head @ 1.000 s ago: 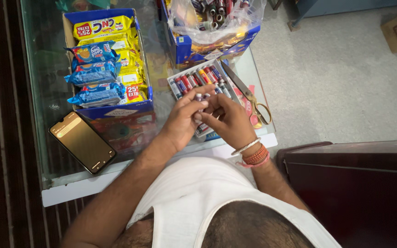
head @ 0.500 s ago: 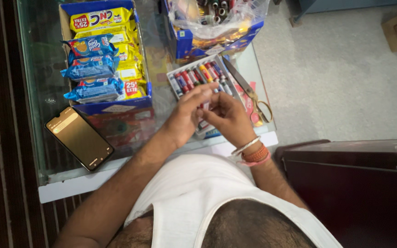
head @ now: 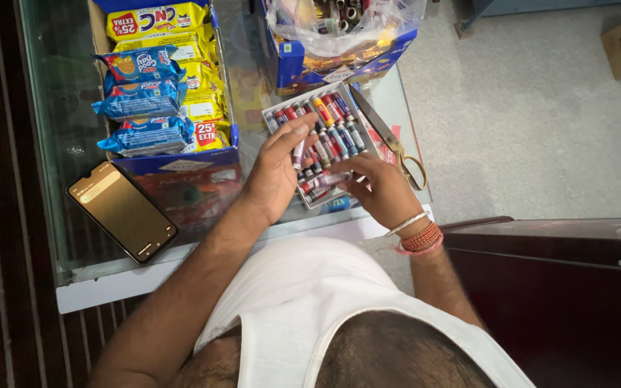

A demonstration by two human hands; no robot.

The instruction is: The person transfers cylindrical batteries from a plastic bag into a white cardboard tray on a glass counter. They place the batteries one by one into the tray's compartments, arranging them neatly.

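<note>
I see my left hand (head: 276, 172) resting over the near left part of a shallow tray (head: 323, 147) of small coloured tubes, its fingers (head: 292, 136) loosely spread, thumb and forefinger pinching one pale tube (head: 298, 153). My right hand (head: 381, 188) sits at the tray's four o'clock, curled over the lower rows; whether it grips anything I cannot tell. The tray lies on the glass worktop (head: 66, 129). Scissors (head: 389, 140) lie at its three o'clock, a biscuit box (head: 163, 86) at nine, a phone (head: 122, 211) at eight.
</note>
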